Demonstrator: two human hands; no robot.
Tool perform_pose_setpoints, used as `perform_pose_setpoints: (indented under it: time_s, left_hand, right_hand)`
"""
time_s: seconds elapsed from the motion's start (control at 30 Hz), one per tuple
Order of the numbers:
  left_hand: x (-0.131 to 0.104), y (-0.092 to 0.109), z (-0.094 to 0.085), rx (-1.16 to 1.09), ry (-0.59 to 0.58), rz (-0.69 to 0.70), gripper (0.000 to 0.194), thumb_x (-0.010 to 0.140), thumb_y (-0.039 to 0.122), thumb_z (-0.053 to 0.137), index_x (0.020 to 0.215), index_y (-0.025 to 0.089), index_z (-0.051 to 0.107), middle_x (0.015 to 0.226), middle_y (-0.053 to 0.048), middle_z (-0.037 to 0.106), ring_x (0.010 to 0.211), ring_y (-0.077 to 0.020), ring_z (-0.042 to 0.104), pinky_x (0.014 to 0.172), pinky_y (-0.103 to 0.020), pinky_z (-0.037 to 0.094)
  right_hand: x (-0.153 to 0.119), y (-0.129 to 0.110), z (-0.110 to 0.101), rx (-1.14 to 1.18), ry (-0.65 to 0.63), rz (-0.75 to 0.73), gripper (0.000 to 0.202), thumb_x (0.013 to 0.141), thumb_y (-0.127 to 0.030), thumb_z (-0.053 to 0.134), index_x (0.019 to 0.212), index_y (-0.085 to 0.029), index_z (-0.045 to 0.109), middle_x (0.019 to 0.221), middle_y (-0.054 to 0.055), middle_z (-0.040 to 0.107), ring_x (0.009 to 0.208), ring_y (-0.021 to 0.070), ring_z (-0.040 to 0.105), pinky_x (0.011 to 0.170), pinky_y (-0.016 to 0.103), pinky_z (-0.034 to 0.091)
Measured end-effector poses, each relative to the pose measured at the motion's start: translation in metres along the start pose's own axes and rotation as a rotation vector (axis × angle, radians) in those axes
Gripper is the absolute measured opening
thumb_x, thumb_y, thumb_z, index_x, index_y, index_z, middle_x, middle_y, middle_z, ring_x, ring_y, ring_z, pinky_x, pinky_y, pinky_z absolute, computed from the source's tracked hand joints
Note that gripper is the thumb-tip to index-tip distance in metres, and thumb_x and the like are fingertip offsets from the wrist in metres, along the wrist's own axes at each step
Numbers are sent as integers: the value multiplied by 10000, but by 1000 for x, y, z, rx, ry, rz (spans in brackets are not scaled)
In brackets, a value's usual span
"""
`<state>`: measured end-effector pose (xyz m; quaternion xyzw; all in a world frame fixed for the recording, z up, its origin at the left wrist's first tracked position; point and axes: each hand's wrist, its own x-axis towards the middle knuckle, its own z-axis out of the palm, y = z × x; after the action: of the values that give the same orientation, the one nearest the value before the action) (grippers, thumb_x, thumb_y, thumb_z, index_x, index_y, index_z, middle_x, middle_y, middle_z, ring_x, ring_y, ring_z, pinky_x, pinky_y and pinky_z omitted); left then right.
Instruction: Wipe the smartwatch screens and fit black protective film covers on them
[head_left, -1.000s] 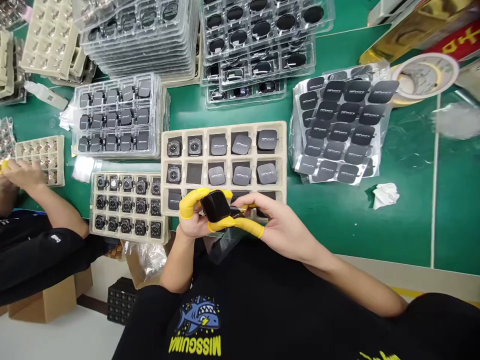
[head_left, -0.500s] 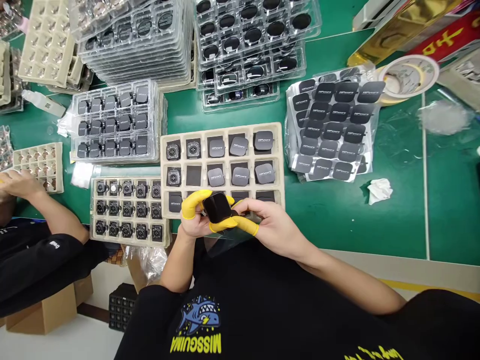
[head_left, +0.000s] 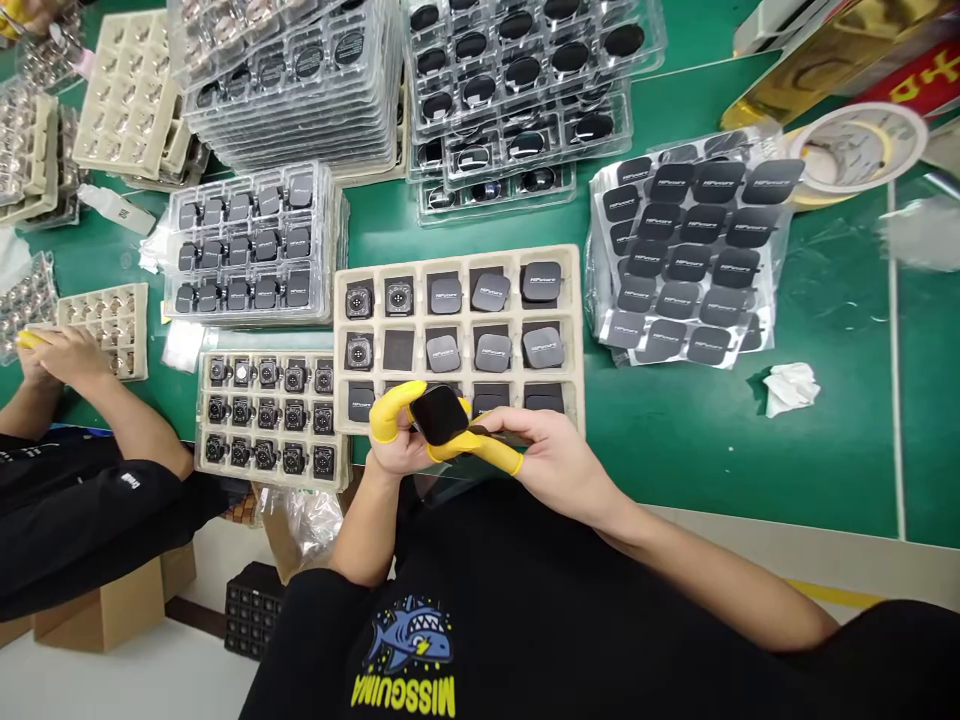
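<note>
A black square watch face is held screen up over the front edge of a beige tray. My left hand, with yellow finger covers, is closed round the watch from its left side. At the watch's lower right edge, my right hand is pinched, its yellow-covered fingertips touching the watch; a small dark piece there is too small to make out. Inside the beige tray lie grey labelled squares and several watch bodies; one middle-row compartment shows only a dark square pad.
Another tray of watch bodies sits at the left. Clear tray stacks stand behind. Label sheets, a tape roll and crumpled tissue are at the right. A co-worker's hands are at far left.
The whole view has shifted, so the table's things appear farther right. Both hands keep hold at the watch, with little finger movement. More of the co-worker's hands shows.
</note>
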<state>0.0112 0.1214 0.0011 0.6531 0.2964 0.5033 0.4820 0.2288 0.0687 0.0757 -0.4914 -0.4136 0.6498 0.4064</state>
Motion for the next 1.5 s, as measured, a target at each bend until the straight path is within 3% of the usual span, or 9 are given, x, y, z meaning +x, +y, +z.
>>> perform_pose_setpoints:
  time_s: [0.13,0.3,0.53,0.7,0.83,0.93,1.13,1.37,1.5]
  left_hand:
    - [-2,3,9,-59,83,-2,622,847,562,980,1356,316,720,805,43,773,675,-188,818,781,-385,755]
    - [8,4,23,-57,224,146,747,805,638,986,1428,369,672,676,117,627,437,-96,606,554,-273,660]
    - [14,6,32,5,216,141,570,957,557,877,1407,294,647,637,113,615,474,-129,696,555,-246,634]
    - [6,1,29,55,306,101,724,788,667,986,1329,298,676,659,133,581,434,-82,570,541,-255,603]
    - [10,2,25,75,301,195,701,742,563,1050,1265,281,677,637,159,473,418,-49,473,466,-199,488]
    - [15,7,26,-4,265,167,605,829,522,1001,1280,303,662,662,141,523,419,-71,535,472,-215,532]
    - [19,8,35,-68,258,252,754,850,480,995,1482,380,595,707,133,573,448,-87,577,524,-239,593]
    - [16,5,39,87,629,266,741,708,619,1049,1298,323,713,806,104,520,524,-45,491,498,-199,501]
    - [18,10,41,103,615,277,756,684,598,1068,1301,331,722,820,103,532,557,-53,516,527,-202,514]
  right_hand:
    - [1,-1,0,-34,-25,-6,446,906,-650,873,840,-209,858,835,45,840,749,204,722,747,312,589]
    - [1,-2,0,-70,-79,-39,443,946,-644,842,850,-212,862,849,50,846,780,218,746,756,318,591]
    - [-1,-1,-4,-111,-71,-69,437,952,-658,842,898,-225,855,883,54,848,809,231,759,784,342,605]
    - [-5,-2,-1,7,-120,1,439,864,-638,940,893,-213,834,858,35,797,828,209,723,793,323,594]
    - [-9,-4,2,128,-219,96,448,815,-605,988,906,-200,818,889,31,790,813,188,695,788,314,601]
    - [-9,-4,2,76,-123,72,442,825,-625,972,867,-207,833,849,30,772,786,194,673,778,330,594]
    - [-6,-3,4,52,-28,-8,461,855,-683,923,796,-232,850,851,55,797,804,227,700,779,361,590]
    - [-3,-3,5,-69,-110,-82,548,943,-743,822,807,-212,823,797,47,760,754,206,663,729,341,572]
    - [-2,-4,0,-173,-107,-168,444,990,-659,824,1078,-225,850,1040,72,849,916,235,755,855,355,617]
